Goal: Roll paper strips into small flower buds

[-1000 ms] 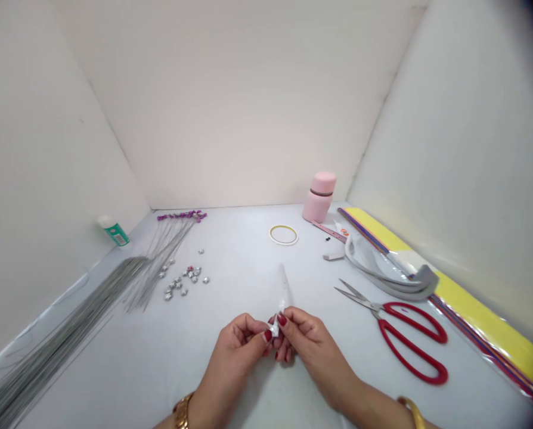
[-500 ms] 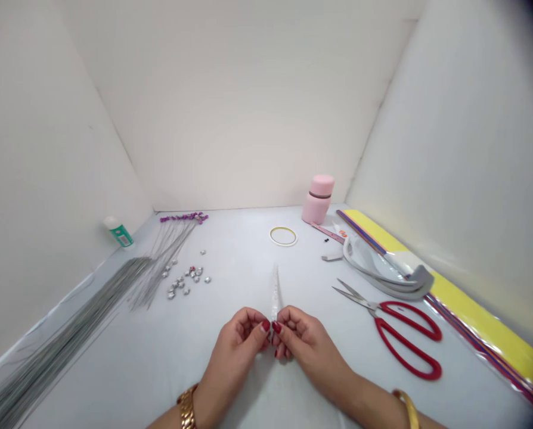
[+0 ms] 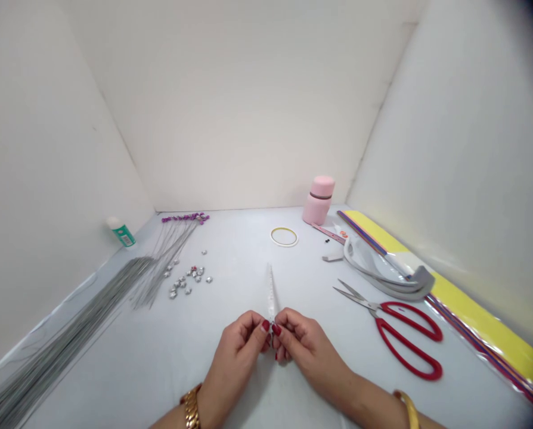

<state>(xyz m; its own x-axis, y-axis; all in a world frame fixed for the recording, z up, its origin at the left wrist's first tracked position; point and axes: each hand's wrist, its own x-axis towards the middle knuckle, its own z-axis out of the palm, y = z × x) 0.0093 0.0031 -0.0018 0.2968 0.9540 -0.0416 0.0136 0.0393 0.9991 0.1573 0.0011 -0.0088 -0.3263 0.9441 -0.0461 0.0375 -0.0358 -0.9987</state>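
Snugly, left hand (image 3: 235, 363) and right hand (image 3: 309, 354) pinch a white stem (image 3: 271, 292) — scissors (image 3: 396, 308) well right.

Wire bundles (image 3: 56, 339) line the table's (image 3: 239, 256) left edge, a glue bottle (image 3: 122, 233) in the back-left corner, beads (image 3: 188, 279) just right of the wires. Along the back edge — a tape ring (image 3: 284, 236), then a jar (image 3: 318, 200). Scissors (image 3: 398, 336) lie beside a paper pack (image 3: 485, 310) on the right — a cone (image 3: 271, 292) pinched between the left hand (image 3: 237, 357) and right hand (image 3: 309, 351).
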